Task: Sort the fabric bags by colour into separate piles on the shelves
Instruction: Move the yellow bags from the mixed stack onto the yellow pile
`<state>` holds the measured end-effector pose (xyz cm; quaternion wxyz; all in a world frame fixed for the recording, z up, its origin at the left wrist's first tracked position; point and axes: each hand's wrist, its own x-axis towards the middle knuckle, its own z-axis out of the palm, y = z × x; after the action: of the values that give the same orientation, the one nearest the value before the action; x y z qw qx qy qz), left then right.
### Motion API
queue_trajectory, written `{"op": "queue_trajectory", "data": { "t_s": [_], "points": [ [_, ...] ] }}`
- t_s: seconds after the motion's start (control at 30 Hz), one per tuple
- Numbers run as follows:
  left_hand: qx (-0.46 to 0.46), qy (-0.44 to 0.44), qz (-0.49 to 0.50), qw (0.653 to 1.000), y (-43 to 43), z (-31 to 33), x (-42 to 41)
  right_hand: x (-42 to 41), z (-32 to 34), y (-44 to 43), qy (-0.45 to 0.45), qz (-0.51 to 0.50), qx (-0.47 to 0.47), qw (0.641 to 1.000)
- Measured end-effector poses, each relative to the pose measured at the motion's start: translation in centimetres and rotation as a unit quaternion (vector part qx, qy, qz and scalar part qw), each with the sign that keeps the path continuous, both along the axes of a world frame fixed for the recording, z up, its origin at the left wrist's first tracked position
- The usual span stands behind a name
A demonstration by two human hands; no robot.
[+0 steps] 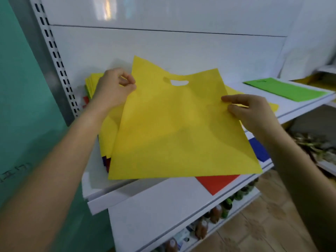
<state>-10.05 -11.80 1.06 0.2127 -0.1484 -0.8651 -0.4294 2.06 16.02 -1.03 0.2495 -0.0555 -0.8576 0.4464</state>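
The left hand and right hand are pinching the yellow bag between curled fingertips at its edges; the writing on the teal wall is unreadable.

The yellow bag, stretched between the left hand and the right hand, fills the gap between them. Beneath it a stack of bags, a red bag and a blue bag cover the shelf under both hands. The white back panel closes the way behind the hands and the slotted upright stands outside the left hand, while past the right hand a bare strip of shelf lies open as far as the green bag, and the air above both hands is free.
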Motion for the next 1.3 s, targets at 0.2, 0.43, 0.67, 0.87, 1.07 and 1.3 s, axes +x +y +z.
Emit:
{"op": "queue_trajectory", "data": {
  "t_s": [0.2, 0.43, 0.67, 0.87, 1.07, 1.3],
  "points": [
    [-0.085, 0.016, -0.060, 0.994, 5.7, 0.4, 3.3, 4.5, -2.3, 3.5, -0.017, -0.045, -0.041, 0.998],
    [-0.149, -0.011, -0.064, 0.987, 13.9, -0.4, 6.4, 8.4, -5.2, 10.4, -0.056, -0.068, -0.071, 0.994],
    [-0.157, -0.053, -0.093, 0.982, 24.7, -2.8, 8.2, 11.2, -7.9, 19.5, -0.076, -0.091, -0.025, 0.993],
    [-0.131, -0.048, -0.096, 0.986, 32.3, -4.4, 9.0, 11.7, -8.9, 27.1, -0.054, -0.146, -0.017, 0.988],
    [-0.067, -0.031, -0.052, 0.996, 36.4, -4.7, 6.6, 7.8, -7.5, 32.0, -0.042, -0.140, 0.033, 0.989],
    [-0.057, -0.023, 0.010, 0.998, 36.2, -4.1, 0.6, -0.6, -5.4, 32.9, -0.053, -0.091, 0.065, 0.992]
  ]
}}
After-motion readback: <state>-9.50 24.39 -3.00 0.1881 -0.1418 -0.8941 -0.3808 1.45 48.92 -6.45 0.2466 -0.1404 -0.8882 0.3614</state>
